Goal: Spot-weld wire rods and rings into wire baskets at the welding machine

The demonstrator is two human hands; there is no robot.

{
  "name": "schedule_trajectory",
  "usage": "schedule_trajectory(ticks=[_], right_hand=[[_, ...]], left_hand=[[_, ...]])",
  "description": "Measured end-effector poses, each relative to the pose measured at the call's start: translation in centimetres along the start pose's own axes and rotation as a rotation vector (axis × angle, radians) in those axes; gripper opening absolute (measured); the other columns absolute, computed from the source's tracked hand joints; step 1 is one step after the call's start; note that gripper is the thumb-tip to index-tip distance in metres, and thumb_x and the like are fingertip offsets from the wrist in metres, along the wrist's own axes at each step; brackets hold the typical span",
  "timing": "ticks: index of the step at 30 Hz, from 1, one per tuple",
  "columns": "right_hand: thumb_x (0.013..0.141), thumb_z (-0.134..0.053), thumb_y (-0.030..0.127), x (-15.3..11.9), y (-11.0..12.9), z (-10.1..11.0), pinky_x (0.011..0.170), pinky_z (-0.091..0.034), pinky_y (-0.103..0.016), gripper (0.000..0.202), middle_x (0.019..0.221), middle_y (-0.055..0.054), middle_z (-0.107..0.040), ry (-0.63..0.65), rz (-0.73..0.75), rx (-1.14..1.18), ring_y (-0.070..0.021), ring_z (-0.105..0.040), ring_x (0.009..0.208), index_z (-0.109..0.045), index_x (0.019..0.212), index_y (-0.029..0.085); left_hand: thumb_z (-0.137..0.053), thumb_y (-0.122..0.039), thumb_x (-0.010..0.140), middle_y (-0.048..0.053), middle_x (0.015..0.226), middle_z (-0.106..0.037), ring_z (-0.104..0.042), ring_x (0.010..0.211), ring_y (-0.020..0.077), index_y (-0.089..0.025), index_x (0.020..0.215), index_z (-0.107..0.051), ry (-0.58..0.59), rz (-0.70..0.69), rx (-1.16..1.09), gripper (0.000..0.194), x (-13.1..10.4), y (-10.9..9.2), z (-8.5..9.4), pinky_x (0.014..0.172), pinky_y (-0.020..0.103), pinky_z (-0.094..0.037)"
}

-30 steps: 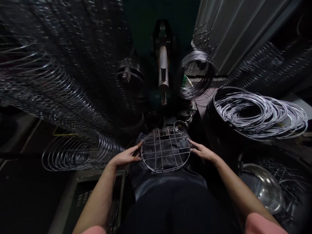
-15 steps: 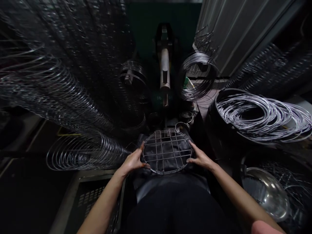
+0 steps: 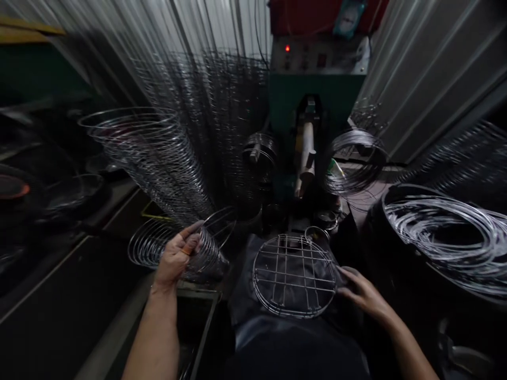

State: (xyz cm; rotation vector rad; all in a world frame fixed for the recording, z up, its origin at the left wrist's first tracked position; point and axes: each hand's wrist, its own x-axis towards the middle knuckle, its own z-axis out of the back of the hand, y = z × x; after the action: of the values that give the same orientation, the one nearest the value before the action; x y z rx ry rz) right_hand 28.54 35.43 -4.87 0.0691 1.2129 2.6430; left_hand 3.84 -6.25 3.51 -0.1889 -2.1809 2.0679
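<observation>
A round wire rack (image 3: 295, 270), a ring with crossed bars inside, rests over the dark cloth on my lap. My right hand (image 3: 362, 290) grips its right edge between thumb and fingers. Off to the left, my left hand (image 3: 180, 250) is closed in a pinch on a thin wire ring (image 3: 217, 215), whose curve sticks out past the fingertips. Just behind that hand lies a row of wire rings (image 3: 146, 245). Motion blurs the left fingertips a little.
Tall stacks of wire rings (image 3: 158, 153) stand at the left and back. Ahead is a green machine (image 3: 320, 87) with a red light and a projecting metal arm (image 3: 307, 150). A wire coil (image 3: 352, 158) hangs beside it. More wire hoops (image 3: 447, 232) fill a dark tub at right.
My left hand has let go of the rack and moved left to the wire rings, taking hold of one. The right hand stays on the rack. The view has swung up and left.
</observation>
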Motion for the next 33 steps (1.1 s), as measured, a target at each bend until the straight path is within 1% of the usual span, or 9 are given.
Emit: schedule_trajectory(ticks=[3,5,9,13,15,18,23,28,33], right_hand=[[0.082,-0.054,0.048,1.8,2.5,1.9,0.094,-0.047,-0.041,0.049,0.119,-0.011,-0.060,-0.304,0.045,-0.058,-0.0263,-0.059,0.108,-0.056,0.124,0.023],[0.084,-0.051,0.046,3.0,5.3,2.0,0.095,-0.046,-0.039,0.051,0.120,-0.010,-0.059,-0.426,0.097,-0.035,-0.0247,-0.058,0.109,-0.050,0.130,0.023],[0.086,-0.048,0.045,4.6,9.9,0.7,0.096,-0.045,-0.040,0.051,0.122,-0.009,-0.060,-0.461,0.167,0.045,-0.0246,-0.057,0.110,-0.048,0.132,0.024],[0.087,-0.048,0.043,4.6,10.8,-0.3,0.094,-0.047,-0.041,0.040,0.115,-0.007,-0.064,-0.525,0.131,0.144,-0.0252,-0.060,0.105,-0.060,0.119,0.024],[0.086,-0.050,0.042,4.1,10.3,-0.7,0.091,-0.049,-0.040,0.037,0.110,-0.007,-0.067,-0.571,0.078,0.202,-0.0243,-0.062,0.100,-0.062,0.115,0.023],[0.085,-0.051,0.040,3.5,9.5,-1.5,0.090,-0.049,-0.040,0.037,0.109,-0.008,-0.067,-0.615,-0.016,0.257,-0.0240,-0.063,0.099,-0.061,0.115,0.021],[0.083,-0.048,0.041,3.7,7.7,-3.0,0.087,-0.051,-0.042,0.038,0.104,-0.010,-0.069,-0.560,-0.161,0.340,-0.0258,-0.063,0.096,-0.065,0.107,0.017],[0.082,-0.049,0.040,4.4,5.9,-3.8,0.093,-0.047,-0.046,0.036,0.107,-0.011,-0.068,-0.506,-0.165,0.285,-0.0268,-0.061,0.101,-0.066,0.105,0.018],[0.083,-0.044,0.035,4.7,5.7,-3.6,0.091,-0.048,-0.044,0.036,0.102,-0.010,-0.068,-0.458,-0.126,0.124,-0.0254,-0.062,0.098,-0.067,0.106,0.019]], left_hand=[[-0.077,-0.032,0.065,-0.008,0.048,-0.039,-0.033,0.042,0.0037,-0.016,0.103,-0.066,-0.069,-0.159,-0.317,0.042,-0.2,-3.6,-1.2,0.042,0.016,-0.030],[-0.076,-0.029,0.067,-0.010,0.045,-0.033,-0.026,0.038,0.0025,-0.017,0.093,-0.068,-0.016,-0.202,-0.499,0.030,-0.6,-4.6,-2.8,0.039,0.015,-0.027],[-0.069,-0.023,0.074,-0.009,0.046,-0.026,-0.019,0.035,0.0022,-0.017,0.075,-0.067,0.197,-0.045,-0.784,0.006,-1.8,-3.1,-6.7,0.034,0.014,-0.020],[-0.061,-0.019,0.080,-0.009,0.048,-0.025,-0.019,0.035,0.0020,-0.016,0.082,-0.066,0.336,0.242,-0.875,0.006,-3.2,-0.3,-10.3,0.033,0.013,-0.018],[-0.063,-0.022,0.080,-0.010,0.049,-0.029,-0.021,0.034,0.0014,-0.015,0.091,-0.065,0.360,0.324,-0.816,0.014,-3.4,0.2,-11.6,0.034,0.014,-0.020],[-0.069,-0.028,0.075,-0.006,0.061,-0.047,-0.041,0.046,0.0034,-0.014,0.111,-0.059,0.326,0.348,-0.541,0.039,-2.9,0.5,-12.4,0.045,0.016,-0.035],[-0.072,-0.029,0.066,-0.002,0.080,-0.055,-0.053,0.074,0.0099,-0.012,0.123,-0.052,0.314,0.304,0.025,0.063,-1.4,2.8,-11.5,0.071,0.023,-0.044],[-0.070,-0.035,0.063,0.000,0.082,-0.057,-0.057,0.077,0.0133,-0.011,0.123,-0.051,0.339,0.360,0.128,0.067,-1.4,6.3,-10.2,0.075,0.028,-0.046],[-0.071,-0.039,0.062,0.006,0.093,-0.066,-0.062,0.087,0.0196,-0.009,0.118,-0.056,0.338,0.395,0.162,0.066,-1.7,7.0,-10.1,0.084,0.034,-0.046]])
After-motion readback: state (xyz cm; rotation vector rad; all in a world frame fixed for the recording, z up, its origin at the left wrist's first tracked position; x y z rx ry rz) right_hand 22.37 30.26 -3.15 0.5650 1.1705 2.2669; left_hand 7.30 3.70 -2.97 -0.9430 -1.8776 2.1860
